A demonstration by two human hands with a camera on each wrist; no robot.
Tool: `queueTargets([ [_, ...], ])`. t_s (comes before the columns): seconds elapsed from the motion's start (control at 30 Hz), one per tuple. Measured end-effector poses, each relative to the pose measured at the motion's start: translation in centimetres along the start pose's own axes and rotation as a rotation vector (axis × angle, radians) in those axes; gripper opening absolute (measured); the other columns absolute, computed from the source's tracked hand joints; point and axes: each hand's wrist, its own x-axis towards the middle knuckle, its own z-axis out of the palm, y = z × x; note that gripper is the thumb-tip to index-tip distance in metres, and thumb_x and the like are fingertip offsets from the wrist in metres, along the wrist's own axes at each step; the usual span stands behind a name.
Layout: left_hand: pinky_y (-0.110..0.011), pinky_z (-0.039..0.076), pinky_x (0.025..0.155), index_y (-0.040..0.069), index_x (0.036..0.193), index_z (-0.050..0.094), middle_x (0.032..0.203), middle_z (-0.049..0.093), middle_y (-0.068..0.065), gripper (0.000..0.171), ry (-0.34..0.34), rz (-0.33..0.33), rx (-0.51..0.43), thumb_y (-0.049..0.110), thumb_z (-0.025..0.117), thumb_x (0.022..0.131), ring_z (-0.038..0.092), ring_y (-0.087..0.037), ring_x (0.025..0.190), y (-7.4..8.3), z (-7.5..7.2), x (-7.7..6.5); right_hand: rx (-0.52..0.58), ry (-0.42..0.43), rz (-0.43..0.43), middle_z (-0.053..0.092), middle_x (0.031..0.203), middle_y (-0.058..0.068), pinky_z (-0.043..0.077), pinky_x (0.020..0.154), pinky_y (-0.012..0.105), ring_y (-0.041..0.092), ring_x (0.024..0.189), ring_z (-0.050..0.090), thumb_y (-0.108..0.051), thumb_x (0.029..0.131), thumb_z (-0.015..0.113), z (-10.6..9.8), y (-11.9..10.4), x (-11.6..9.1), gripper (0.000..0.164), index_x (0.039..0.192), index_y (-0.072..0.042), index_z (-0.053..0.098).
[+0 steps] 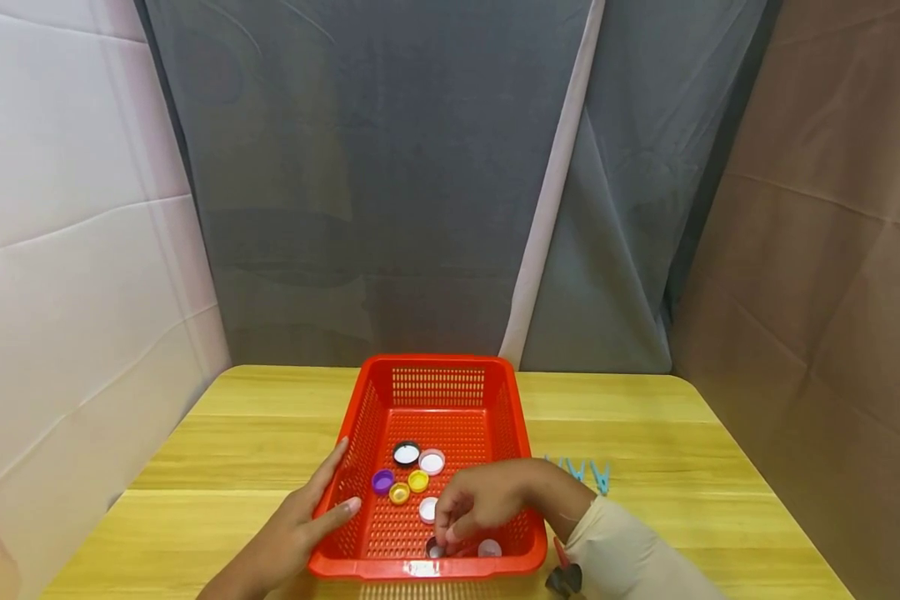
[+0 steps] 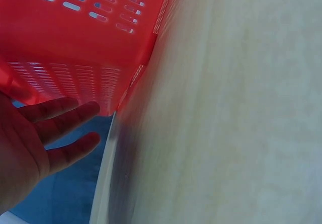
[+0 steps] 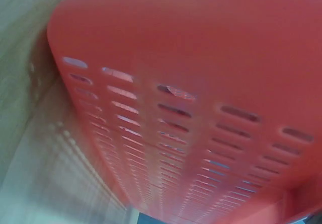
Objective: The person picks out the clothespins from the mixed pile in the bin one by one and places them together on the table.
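A red plastic basket (image 1: pixel 435 569) stands on the table with several small bottle caps inside. My left hand (image 1: pixel 292 525) rests on its left rim, thumb over the inside and straight fingers along the outer wall; the left wrist view shows these fingers (image 2: pixel 65 126) spread. My right hand (image 1: pixel 480 504) reaches in at the near right, thumb and curled fingers pinching a dark-rimmed cap (image 1: pixel 433 549) by its edge. Close by lie a white cap (image 1: pixel 428 510) and a translucent cap (image 1: pixel 490 547). Farther back are a black-rimmed cap (image 1: pixel 406 453), a pinkish-white cap (image 1: pixel 432 462), and purple (image 1: pixel 382 481) and yellow (image 1: pixel 418 481) caps.
Light blue clothespins (image 1: pixel 598 477) lie on the wooden table (image 1: pixel 660 467) right of the basket. A red-and-dark object (image 1: pixel 565 575) sits beside the right sleeve, partly hidden. Cloth curtains (image 1: pixel 420 183) enclose the back and sides.
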Motion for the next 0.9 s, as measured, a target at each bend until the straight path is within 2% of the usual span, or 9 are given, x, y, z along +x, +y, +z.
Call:
queueTargets([
  [0.17,-0.044,0.071,0.08,0.027,0.178,0.002,0.164,0.034,-0.045,0.088,-0.003,0.006,0.009,0.028,0.061,0.112,0.08,-0.034,0.104,-0.04,-0.04,0.07,0.011,-0.027,0.011,0.077,0.1,0.006,0.054,0.084,0.012,-0.004,0.083,0.06,-0.004,0.104,0.068,-0.14,0.18,0.09,0.014,0.11,0.004,0.078],
  [0.37,-0.043,0.071,0.081,0.027,0.178,0.002,0.163,0.036,-0.045,0.088,0.004,0.009,0.016,0.028,0.061,0.112,0.08,-0.034,0.104,-0.11,-0.01,0.09,0.011,-0.072,0.026,0.078,0.108,0.005,0.053,0.092,0.012,-0.006,0.091,0.061,-0.002,0.104,0.068,-0.3,0.23,0.32,0.015,0.114,0.003,0.079],
  [0.5,-0.043,0.071,0.081,0.026,0.178,0.002,0.163,0.035,-0.045,0.088,0.002,0.01,0.01,0.027,0.061,0.112,0.08,-0.034,0.104,-0.11,-0.01,0.07,0.024,-0.101,0.046,0.076,0.103,0.004,0.054,0.091,0.011,-0.003,0.091,0.063,0.005,0.103,0.066,-0.33,0.17,0.48,0.016,0.115,0.007,0.077],
  [0.7,-0.044,0.071,0.081,0.027,0.178,0.002,0.164,0.034,-0.044,0.089,0.002,-0.004,0.012,0.029,0.061,0.112,0.08,-0.034,0.105,-0.08,-0.05,0.07,0.009,-0.113,0.109,0.071,0.095,-0.009,0.055,0.085,0.011,-0.001,0.089,0.065,0.014,0.099,0.066,-0.21,-0.04,0.52,0.021,0.115,0.008,0.077],
  [0.9,-0.045,0.071,0.081,0.027,0.178,0.001,0.165,0.031,-0.045,0.088,-0.009,0.007,0.006,0.028,0.059,0.113,0.079,-0.035,0.106,0.06,-0.07,0.09,-0.046,-0.121,0.115,0.075,0.097,0.001,0.054,0.089,0.011,-0.005,0.09,0.065,0.012,0.1,0.065,-0.17,-0.21,0.54,0.019,0.113,0.006,0.077],
])
